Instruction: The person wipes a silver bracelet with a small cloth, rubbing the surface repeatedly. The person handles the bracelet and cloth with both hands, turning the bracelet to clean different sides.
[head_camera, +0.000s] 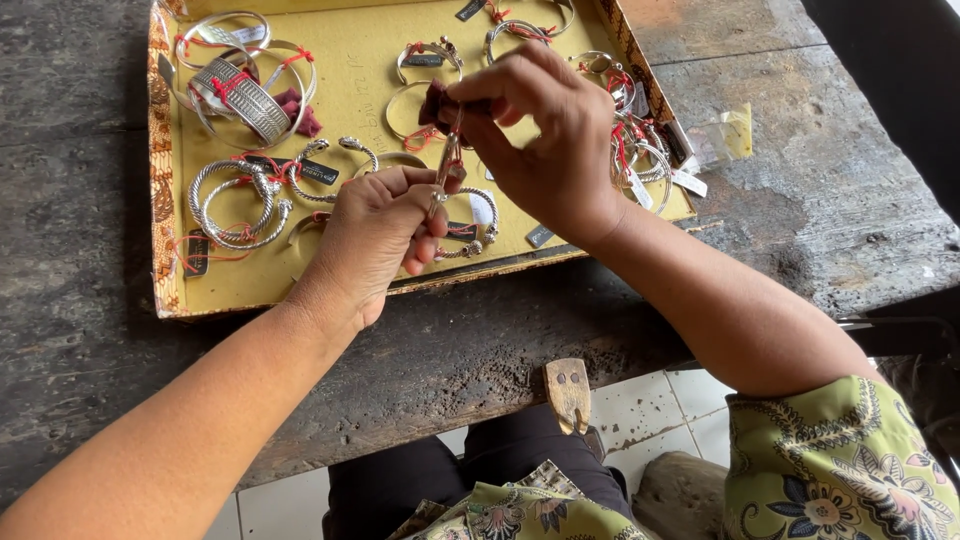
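Two hands are meeting right over the yellow tray (350, 60), and you're working on one small silver piece (449, 165) between them. Your left hand (375, 235) is curling its fingers in and pinching the lower end of that piece against the thumb, while your right hand (545, 140) is coming in from above, fingertips squeezing together on a little dark red cloth (436, 102) that's touching the top of the piece. So the piece is hanging in the air just above the tray's near edge, not lying in it. Silver bangles with red string are sitting all around in the tray, including a wide patterned cuff (245, 98) at the far left. The tray is resting on a rough dark wooden bench (80, 200).
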